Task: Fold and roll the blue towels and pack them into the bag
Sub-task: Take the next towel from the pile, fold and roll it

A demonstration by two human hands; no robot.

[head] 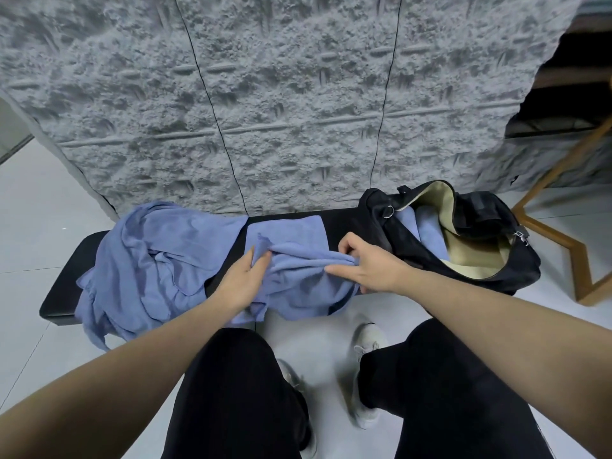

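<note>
Grip, ours: left hand (246, 276) lay flat-fingered on the blue towel (298, 276) mid-desk (63, 293); right hand (364, 266) pinched its bunched right end. Loose towels (149, 260) heaped left. Open black bag (463, 240), far right, held rolled towels (420, 226).

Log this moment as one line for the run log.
stage: folding | left hand: on towel | right hand: gripping towel | bag: open, towels inside | pile: unfolded, on bench
</note>
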